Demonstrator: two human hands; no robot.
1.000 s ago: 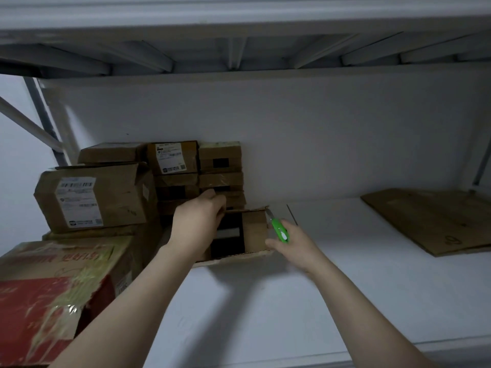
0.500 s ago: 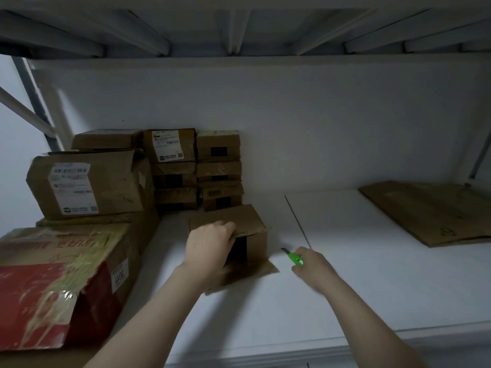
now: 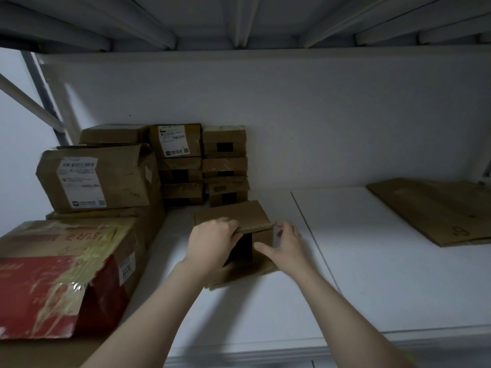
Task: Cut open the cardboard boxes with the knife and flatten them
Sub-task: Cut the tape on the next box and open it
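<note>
A small brown cardboard box stands on the white shelf, its open dark end facing me. My left hand grips the front edge of its top flap. At the box's right front corner is my right hand, thumb across the front face and fingers around the side. The green knife is not visible in this frame; I cannot tell whether it is hidden in my right palm.
Small taped boxes are stacked against the back wall. A larger labelled box and a torn red box fill the left. Flattened cardboard lies at the right. The upper shelf's underside hangs close overhead.
The small box has been pulled forward from the stack. My right hand, which held the green knife beside the box, has moved onto the box's right corner, and the knife is out of sight.
</note>
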